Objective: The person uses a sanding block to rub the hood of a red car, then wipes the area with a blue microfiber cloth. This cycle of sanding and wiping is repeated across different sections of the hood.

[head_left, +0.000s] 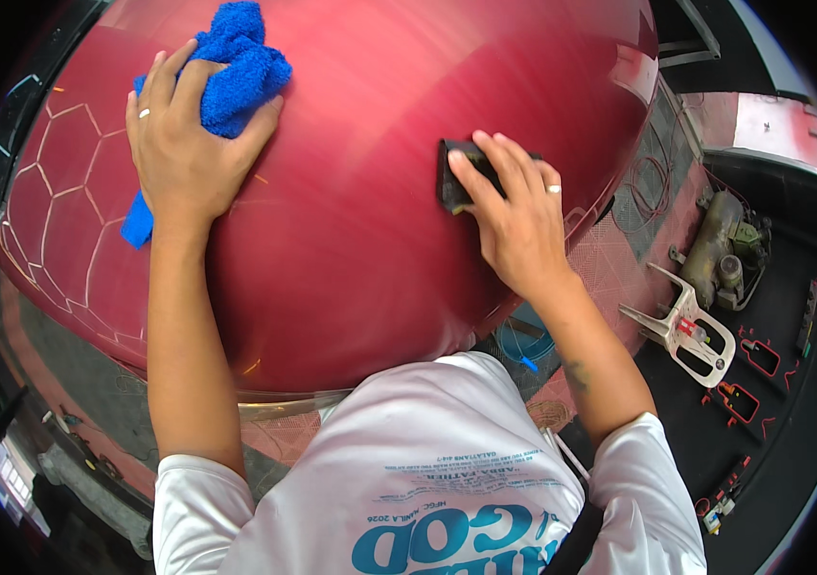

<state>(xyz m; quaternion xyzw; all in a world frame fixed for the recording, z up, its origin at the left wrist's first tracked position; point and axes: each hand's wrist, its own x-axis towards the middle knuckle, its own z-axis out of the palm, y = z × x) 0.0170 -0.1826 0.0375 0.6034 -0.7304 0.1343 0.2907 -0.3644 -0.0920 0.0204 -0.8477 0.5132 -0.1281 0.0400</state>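
Note:
Beneath both hands spreads a glossy red car panel (351, 259), curved and reflecting light. A bunched blue microfiber cloth (245, 72) is gripped in my left hand (183, 149) at the upper left, against the panel. One end of the cloth hangs out below the wrist. To the right, my right hand (520, 216) has its fingers over a small black block (452, 182) pressed on the paint; it looks like an applicator or sanding block, and its underside is hidden. Faint streaks show on the paint around it.
My body stands close to the panel's near edge. Off to the right are a white plastic chair (681, 316), an air compressor (720, 240) and a coiled reddish hose (653, 192). A blue hose (523, 335) lies on the floor by my right forearm. Hexagonal light reflections cover the left bodywork.

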